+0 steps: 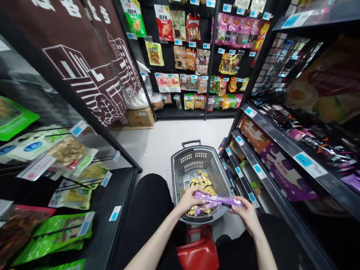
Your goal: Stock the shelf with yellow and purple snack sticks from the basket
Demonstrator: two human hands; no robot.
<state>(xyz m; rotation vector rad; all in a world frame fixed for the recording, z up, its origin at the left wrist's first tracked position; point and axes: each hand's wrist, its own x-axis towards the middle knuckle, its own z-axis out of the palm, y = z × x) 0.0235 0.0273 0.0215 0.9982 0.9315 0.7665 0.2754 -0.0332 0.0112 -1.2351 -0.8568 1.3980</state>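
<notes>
Stretched across the near part of a grey plastic shopping basket [176,176] is a long, thin purple snack packet [221,200]. Its left end is pinched in my left hand [190,200], fingers closed. The other end sits between the thumb and fingers of my right hand [245,212], near the basket's right rim. Below the packet, yellow snack packets [204,180] lie loosely in the basket, with some purple ones among them. My left hand partly covers the packets underneath.
Shelves on the right hold purple boxes [284,172] and dark packets [309,140]. Hooks on the left carry bagged food [67,150]. A black rack [206,84] of hanging snacks stands ahead, with a cardboard box [140,117] beside it. A red object [198,253] is between my knees.
</notes>
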